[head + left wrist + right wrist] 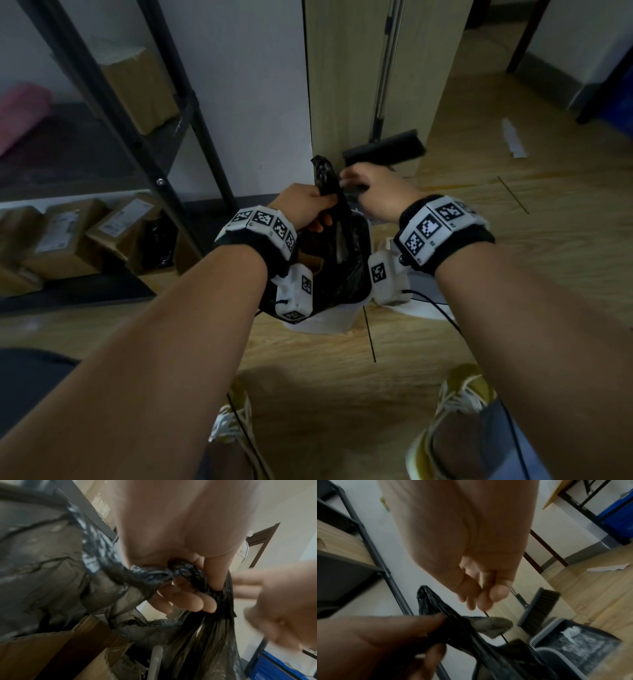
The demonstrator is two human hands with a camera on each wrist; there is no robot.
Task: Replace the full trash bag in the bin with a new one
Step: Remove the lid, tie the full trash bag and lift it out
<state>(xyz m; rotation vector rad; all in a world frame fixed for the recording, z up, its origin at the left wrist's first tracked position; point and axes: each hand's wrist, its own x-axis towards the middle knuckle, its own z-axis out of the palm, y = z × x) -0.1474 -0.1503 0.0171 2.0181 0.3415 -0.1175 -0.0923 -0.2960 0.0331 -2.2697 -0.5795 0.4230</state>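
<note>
Light wood-grain floor [462, 222] throughout, dim lighting. A white wall [250, 85] is seen ahead of the hands, with a dark baseboard along its foot. Left of the hands, a black metal shelving rack [181, 113] is placed — cardboard boxes [140, 92] are kept on its shelf, more boxes [68, 236] under it. A pale wood panel [346, 68] stands just beyond the hands. Far right — a dark table leg [524, 37] and a blue container [616, 109] are visible.
</note>
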